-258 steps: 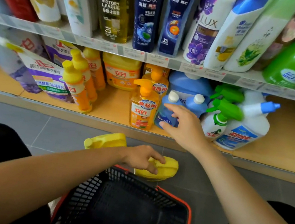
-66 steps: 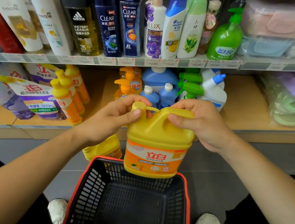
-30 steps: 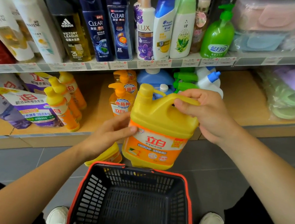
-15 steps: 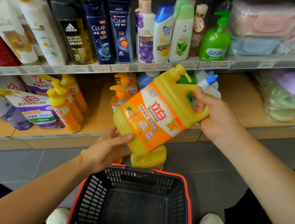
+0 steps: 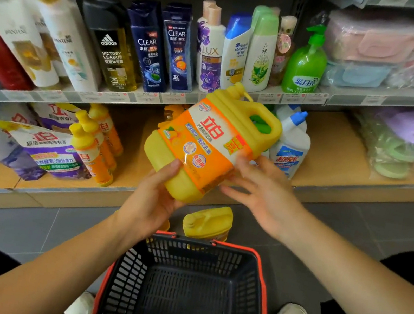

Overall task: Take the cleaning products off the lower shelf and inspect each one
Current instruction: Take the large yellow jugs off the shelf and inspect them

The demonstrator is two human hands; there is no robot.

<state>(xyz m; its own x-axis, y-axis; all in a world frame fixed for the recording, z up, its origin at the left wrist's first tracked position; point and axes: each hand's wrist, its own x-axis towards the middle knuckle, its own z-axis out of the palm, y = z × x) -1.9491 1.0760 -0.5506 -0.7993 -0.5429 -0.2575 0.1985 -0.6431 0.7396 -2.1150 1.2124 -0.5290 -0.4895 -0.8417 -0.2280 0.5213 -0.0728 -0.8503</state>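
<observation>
A large yellow detergent jug (image 5: 211,141) with an orange label is tilted in front of the lower shelf (image 5: 332,153), its cap pointing up and away. My left hand (image 5: 152,197) cups its bottom corner from below. My right hand (image 5: 258,190) rests on its lower right side with the fingers spread against it. Another yellow jug (image 5: 207,221) stands on the floor just beyond the basket. Orange pump bottles (image 5: 93,140), purple refill pouches (image 5: 48,149) and a white bottle with a blue cap (image 5: 291,143) stay on the lower shelf.
A black basket with a red rim (image 5: 265,284) sits on the grey floor between my shoes, with nothing in it. The upper shelf (image 5: 117,96) carries shampoo bottles and a green pump bottle (image 5: 306,66). Bagged sponges and cloths (image 5: 408,141) fill the shelves at right.
The jug has tipped from upright to slanted, label facing me. My right hand left the handle and moved down to the jug's side; my left hand stays under its base.
</observation>
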